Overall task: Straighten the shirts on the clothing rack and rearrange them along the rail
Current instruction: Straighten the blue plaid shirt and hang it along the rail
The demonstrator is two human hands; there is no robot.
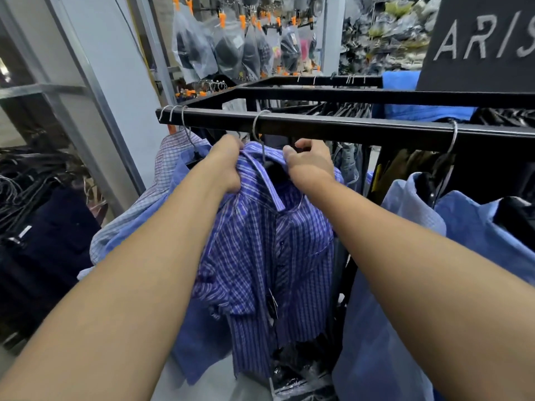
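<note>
A purple-blue checked shirt (pixel 269 256) hangs from the black rail (pixel 333 125) by a metal hanger hook (pixel 257 125). My left hand (pixel 225 166) grips the shirt's left collar and shoulder. On the right side of the collar my right hand (pixel 309 160) holds the fabric with curled fingers. To the left hang a plain blue shirt (pixel 136 227) and a pale red-checked shirt (pixel 170 157), their hooks (pixel 176 111) bunched at the rail's end. Light blue shirts (pixel 474 227) hang to the right on another hook (pixel 453 134).
A black sign with white letters (pixel 480 41) stands on the rack at the upper right. Bagged garments on orange clips (pixel 231 47) hang behind. Dark clothes and piled hangers (pixel 34 180) lie at the left beside a metal door frame (pixel 95 91). More hangers fill the rack's inner rails (pixel 341 108).
</note>
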